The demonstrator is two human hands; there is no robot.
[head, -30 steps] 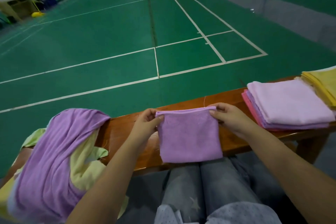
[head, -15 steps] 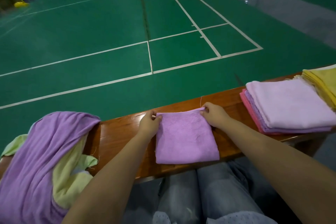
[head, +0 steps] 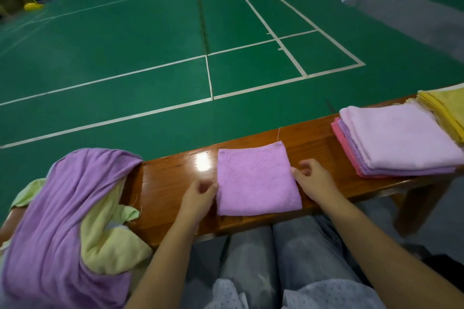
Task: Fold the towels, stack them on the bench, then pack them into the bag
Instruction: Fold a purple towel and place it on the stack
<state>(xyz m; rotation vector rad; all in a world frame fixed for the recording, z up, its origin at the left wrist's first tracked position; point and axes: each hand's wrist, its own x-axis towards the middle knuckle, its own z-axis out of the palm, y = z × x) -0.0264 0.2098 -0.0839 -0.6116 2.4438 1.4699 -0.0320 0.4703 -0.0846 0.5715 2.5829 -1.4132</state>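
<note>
A folded purple towel (head: 257, 180) lies flat and square on the wooden bench (head: 311, 138) in front of my knees. My left hand (head: 199, 194) sits at the towel's left edge, its loosely curled fingertips just touching the cloth. My right hand (head: 312, 179) is at the right edge, thumb and fingers apart, holding nothing. To the right stands a stack of folded towels (head: 399, 140), light pink on top with purple and pink beneath. Folded yellow towels (head: 445, 108) lie beyond it. At the left, a heap of unfolded towels (head: 67, 223) in purple and pale yellow covers the bench end.
Green court floor (head: 150, 45) with white lines stretches beyond the bench. My knees in grey jeans (head: 271, 253) press against the bench's near side. A bench leg (head: 421, 206) stands at the right. No bag is in view.
Both hands have let go of the towel's top corners and slid down to its side edges. The towel now lies flat on the bench.
</note>
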